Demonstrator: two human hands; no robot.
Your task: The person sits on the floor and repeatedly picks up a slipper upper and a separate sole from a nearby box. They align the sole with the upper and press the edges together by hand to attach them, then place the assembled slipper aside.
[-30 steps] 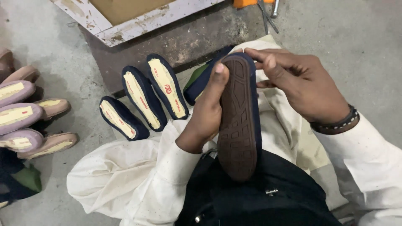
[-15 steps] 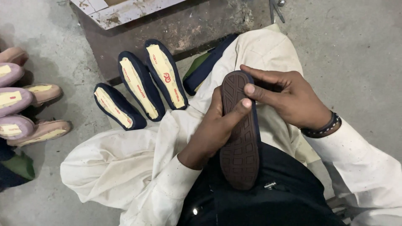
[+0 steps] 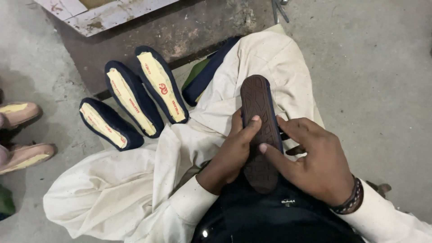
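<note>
Since a moment ago: both hands have slid down toward the shoe's heel end, and the right hand now lies over the sole instead of pinching its toe.
Shoe: a dark navy slip-on shoe [image 3: 260, 130] rests sole-up on the person's lap, toe pointing away, brown treaded sole facing the camera.
Left hand: the left hand [image 3: 234, 150] grips the shoe along its left edge, thumb pressed across the sole, fingers hidden beneath.
Right hand: the right hand [image 3: 315, 159] clasps the shoe from the right edge, thumb laid on the sole just below the left thumb; a dark beaded bracelet [image 3: 351, 200] sits at the wrist.
Lap: pale cream cloth [image 3: 135, 189] drapes over the knees and spreads onto the floor.
On the floor, left: three navy shoes with yellow insoles [image 3: 130, 103] lie side by side, openings up, beside a rusty metal plate [image 3: 189, 31].
Far left edge: tan shoes [image 3: 20, 135] sit well apart from the hands.
Ground: grey concrete floor [image 3: 373, 67].
</note>
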